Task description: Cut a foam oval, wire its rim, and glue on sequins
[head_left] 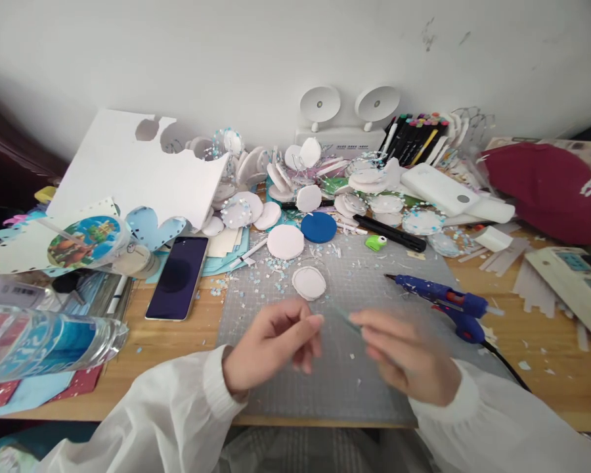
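Observation:
My left hand (280,338) hovers over the grey cutting mat (276,387) with its fingers curled and thumb pressed to the forefinger. Whatever it pinches, if anything, is too small to make out. Blurred by motion, my right hand (406,351) pinches a thin greenish strip (347,320) between thumb and fingers, its tip pointing toward the left hand. Just beyond both hands lies a small white disc (309,282) ringed with thin wire. Behind it are a larger white disc (285,242) and a blue round lid (318,226).
A blue glue gun (440,295) rests at the right, its cord running to the front. A phone (177,279), a plastic bottle (49,341) and a lidded cup (91,243) stand left. White discs with beaded wire are heaped behind, beside a black cutter (391,233) and markers (416,141).

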`<state>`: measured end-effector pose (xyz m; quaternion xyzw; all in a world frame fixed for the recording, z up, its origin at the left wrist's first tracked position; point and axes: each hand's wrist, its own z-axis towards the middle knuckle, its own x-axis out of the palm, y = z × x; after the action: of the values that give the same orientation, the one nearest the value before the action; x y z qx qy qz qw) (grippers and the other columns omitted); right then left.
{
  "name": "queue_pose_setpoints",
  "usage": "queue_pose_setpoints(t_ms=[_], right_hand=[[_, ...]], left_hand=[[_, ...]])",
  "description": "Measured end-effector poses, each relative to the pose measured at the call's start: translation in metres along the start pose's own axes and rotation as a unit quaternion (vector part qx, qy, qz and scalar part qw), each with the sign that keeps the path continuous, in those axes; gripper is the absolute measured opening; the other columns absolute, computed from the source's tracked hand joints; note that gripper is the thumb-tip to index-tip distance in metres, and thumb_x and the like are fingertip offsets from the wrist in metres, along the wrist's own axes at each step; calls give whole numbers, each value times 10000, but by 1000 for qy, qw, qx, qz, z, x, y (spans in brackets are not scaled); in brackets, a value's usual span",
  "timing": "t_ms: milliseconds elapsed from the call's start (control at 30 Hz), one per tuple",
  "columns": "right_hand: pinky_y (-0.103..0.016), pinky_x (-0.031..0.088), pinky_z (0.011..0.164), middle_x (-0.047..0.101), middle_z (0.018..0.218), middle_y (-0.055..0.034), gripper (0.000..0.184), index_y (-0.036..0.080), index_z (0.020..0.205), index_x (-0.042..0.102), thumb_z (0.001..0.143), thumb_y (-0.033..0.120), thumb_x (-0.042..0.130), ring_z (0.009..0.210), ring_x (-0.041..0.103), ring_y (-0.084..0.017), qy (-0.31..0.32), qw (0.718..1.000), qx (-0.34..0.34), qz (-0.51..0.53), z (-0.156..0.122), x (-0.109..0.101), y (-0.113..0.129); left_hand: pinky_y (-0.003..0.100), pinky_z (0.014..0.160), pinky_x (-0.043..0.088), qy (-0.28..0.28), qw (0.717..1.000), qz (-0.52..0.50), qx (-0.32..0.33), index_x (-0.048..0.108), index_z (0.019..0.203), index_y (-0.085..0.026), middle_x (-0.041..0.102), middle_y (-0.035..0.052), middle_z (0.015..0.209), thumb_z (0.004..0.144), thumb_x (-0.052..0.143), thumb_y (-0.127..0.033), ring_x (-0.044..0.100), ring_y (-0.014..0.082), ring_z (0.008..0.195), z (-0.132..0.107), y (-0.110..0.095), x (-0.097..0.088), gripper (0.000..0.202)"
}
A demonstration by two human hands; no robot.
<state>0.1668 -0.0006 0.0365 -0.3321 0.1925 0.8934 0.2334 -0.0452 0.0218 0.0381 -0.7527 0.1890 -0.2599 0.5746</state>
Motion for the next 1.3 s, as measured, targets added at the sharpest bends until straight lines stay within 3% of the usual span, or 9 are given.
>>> queue_pose_setpoints(t_ms=[67, 133, 200, 267, 400, 567, 667, 833, 1300], right_hand=[[-285, 563, 617, 695, 879, -89, 165, 190, 988, 561, 908, 116, 438, 749, 673, -166, -74, 994, 71, 22, -1, 2, -15], [-289, 550, 592, 683, 861, -89, 145, 192, 980, 543, 897, 115, 453, 736, 673, -173, -159, 980, 109, 42, -5, 8, -28], [-287, 533, 556, 657, 820, -78, 120, 190, 958, 529, 890, 116, 463, 702, 659, -173, -201, 967, 144, 55, -9, 16, -36], [-287, 520, 537, 628, 791, -66, 112, 186, 943, 512, 886, 107, 455, 656, 636, -163, -201, 959, 184, 74, -14, 23, -40], [-299, 514, 562, 609, 806, -66, 152, 181, 954, 478, 864, 64, 441, 675, 623, -163, -163, 957, 225, 80, -22, 27, -40], [-323, 529, 696, 625, 875, -79, 225, 176, 1003, 485, 830, 33, 500, 818, 637, -188, -67, 981, 183, 12, -27, 24, -41], [-327, 515, 756, 628, 894, -75, 209, 180, 996, 506, 837, 47, 535, 867, 623, -192, -4, 985, 174, -13, -26, 23, -42], [-318, 487, 771, 616, 880, -78, 161, 161, 972, 524, 848, 62, 549, 838, 603, -183, 27, 983, 178, -19, -23, 21, -39], [-319, 487, 717, 634, 853, -53, 117, 204, 946, 555, 853, 135, 566, 778, 616, -186, 65, 983, 168, -41, -21, 21, -40]], left_hand=[[211, 449, 365, -71, 980, 136, 130, 466, 665, -172, 524, -16, 576, 912, 495, -379, 460, 78, 455, 8, 2, -14, 323], [257, 603, 438, -126, 907, 296, 271, 515, 776, -176, 587, 27, 744, 851, 598, -301, 543, 132, 660, 17, 6, -26, 167], [351, 808, 454, -132, 837, 422, 322, 546, 990, -178, 607, 101, 1027, 779, 687, -292, 554, 219, 943, 26, 11, -35, 278], [412, 914, 417, -112, 811, 486, 305, 536, 1086, -188, 551, 133, 1202, 777, 696, -285, 501, 265, 1091, 32, 18, -39, 362], [392, 921, 418, -111, 839, 449, 287, 562, 981, -213, 551, 102, 1183, 808, 650, -182, 513, 242, 1084, 33, 27, -41, 197], [383, 912, 424, -117, 927, 199, 297, 546, 977, -205, 546, 108, 1130, 775, 676, -185, 511, 237, 1060, 24, 23, -40, 241], [349, 872, 429, -83, 948, 90, 293, 554, 967, -201, 546, 111, 1116, 777, 666, -213, 500, 223, 1032, 24, 22, -39, 221], [338, 875, 426, -58, 962, 32, 266, 562, 974, -201, 540, 108, 1132, 771, 670, -233, 509, 211, 1012, 26, 25, -37, 232], [412, 825, 488, -57, 963, 97, 245, 459, 732, -208, 597, 95, 1000, 806, 647, -331, 559, 218, 934, 17, 16, -34, 237]])
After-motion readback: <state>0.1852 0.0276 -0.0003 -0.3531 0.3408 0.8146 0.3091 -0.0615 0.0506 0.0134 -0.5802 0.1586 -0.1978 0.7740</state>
